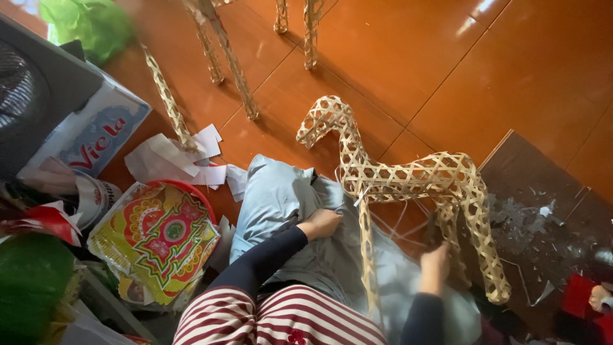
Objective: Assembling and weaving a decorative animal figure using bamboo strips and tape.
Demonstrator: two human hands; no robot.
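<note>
We see our left hand (321,223) resting curled on the pale grey cloth (281,198) over our lap. Our right hand (435,267) closes its fingers on a rear leg of the woven bamboo horse frame (408,179), standing on the floor just right of centre.

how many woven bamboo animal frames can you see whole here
1: the woven horse frame stands on the floor before the right hand. Only the woven legs of others show at the top, bodies cut off.

Red-brown tiled floor (396,57) — paper scraps (185,160), woven frame (408,179).
</note>
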